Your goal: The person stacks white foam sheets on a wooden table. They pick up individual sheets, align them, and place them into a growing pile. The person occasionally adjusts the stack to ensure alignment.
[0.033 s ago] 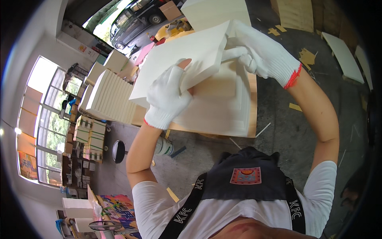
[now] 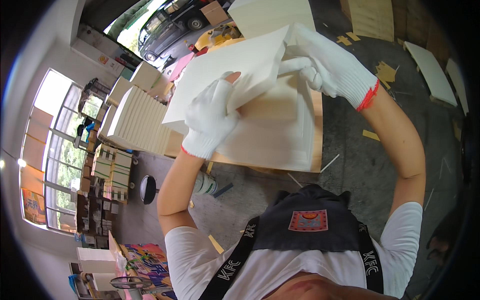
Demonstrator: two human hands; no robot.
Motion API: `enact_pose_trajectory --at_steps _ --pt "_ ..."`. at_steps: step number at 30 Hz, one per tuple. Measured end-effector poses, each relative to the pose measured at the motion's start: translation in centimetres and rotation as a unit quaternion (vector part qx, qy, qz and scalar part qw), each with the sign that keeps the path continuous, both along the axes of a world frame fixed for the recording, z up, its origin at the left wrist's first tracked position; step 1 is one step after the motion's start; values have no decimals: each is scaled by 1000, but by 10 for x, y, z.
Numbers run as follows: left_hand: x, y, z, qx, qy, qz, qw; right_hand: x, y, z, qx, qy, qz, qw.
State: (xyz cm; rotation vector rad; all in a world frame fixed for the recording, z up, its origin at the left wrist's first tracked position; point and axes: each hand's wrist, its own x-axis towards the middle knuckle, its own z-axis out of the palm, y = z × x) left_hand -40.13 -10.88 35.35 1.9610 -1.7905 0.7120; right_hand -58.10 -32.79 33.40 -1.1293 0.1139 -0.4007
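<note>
A white, flat panel [image 2: 230, 65] with a thick pale edge is held tilted, raised off white sheets [image 2: 275, 145] that lie on a wooden board [image 2: 317, 120]. My left hand [image 2: 212, 112], in a white knit glove with a bare fingertip showing, grips the panel's near edge. At the far right corner, my right hand [image 2: 330, 65] has its gloved fingers closed on the same panel. One right finger stretches along the underside edge. The panel hides part of what lies beneath it.
Left of the work stands a row of white panels [image 2: 137, 120]. A white block [image 2: 272, 20] is at the back. Yellowish scraps [image 2: 386, 72] and thin strips [image 2: 330, 162] lie on the grey floor. A bucket [image 2: 205, 184] and round black seat [image 2: 148, 190] stand at near left.
My left hand has shifted very slightly upward at the panel's near edge. The right hand keeps its hold on the corner.
</note>
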Motion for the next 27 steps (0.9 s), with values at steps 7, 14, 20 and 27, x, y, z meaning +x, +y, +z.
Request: enact_pose_trajectory --at_steps 7,14,20,27 --pt "40 -13 34 27 110 7 993 -23 46 29 -386 -150 -316 854" --pt "43 -19 59 146 101 -81 981 16 57 22 -716 -3 -82 694" --pt "49 -19 70 21 226 6 974 -25 -2 25 -683 -28 -533 499" --pt "73 -15 92 -60 285 6 957 3 101 0 -751 -53 -315 578"
